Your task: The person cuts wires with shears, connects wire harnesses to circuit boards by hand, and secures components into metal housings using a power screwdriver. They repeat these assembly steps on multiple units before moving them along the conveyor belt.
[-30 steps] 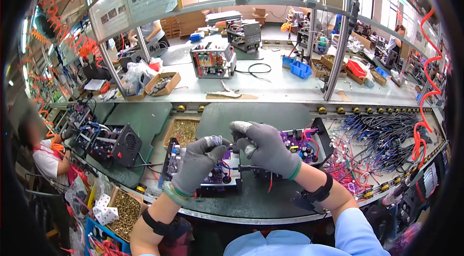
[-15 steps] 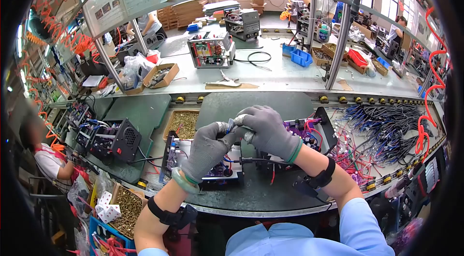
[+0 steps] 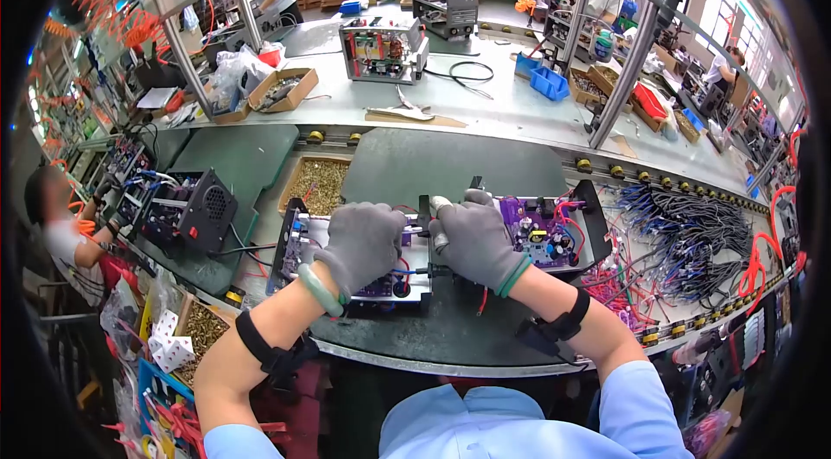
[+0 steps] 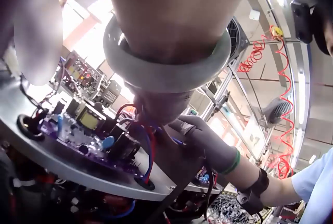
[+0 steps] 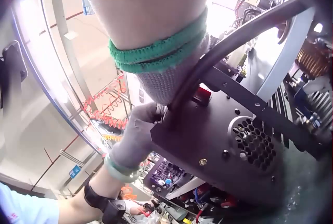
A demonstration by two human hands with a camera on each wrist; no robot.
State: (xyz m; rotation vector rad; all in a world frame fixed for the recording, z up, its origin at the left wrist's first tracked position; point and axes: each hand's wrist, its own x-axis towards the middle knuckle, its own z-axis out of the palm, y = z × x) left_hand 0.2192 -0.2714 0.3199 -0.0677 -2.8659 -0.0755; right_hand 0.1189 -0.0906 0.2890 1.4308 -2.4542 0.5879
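Observation:
In the head view, my gloved left hand (image 3: 362, 242) is bent over the right end of a left unit with a purple circuit board (image 3: 299, 242). Red and blue wires (image 4: 150, 151) run from that unit up to its fingers in the left wrist view. My gloved right hand (image 3: 474, 238), with wrapped fingertips, is close beside it at the unit's black end panel (image 5: 208, 135), which has round vent holes and a red switch (image 5: 202, 95). Both hands' fingertips meet near the panel's upper edge. I cannot tell what the right fingers hold.
A second purple-board unit (image 3: 541, 234) stands at the right. Beyond it lie bundled dark cables (image 3: 692, 234) and red wires (image 3: 597, 286). A box of small brass-coloured parts (image 3: 316, 184) sits behind; another black unit (image 3: 203, 208) and a seated person (image 3: 74, 242) are leftward.
The hands met above the left unit half a second ago, with a small bluish piece between them. They have come down to its black end panel. The head view has tilted downward.

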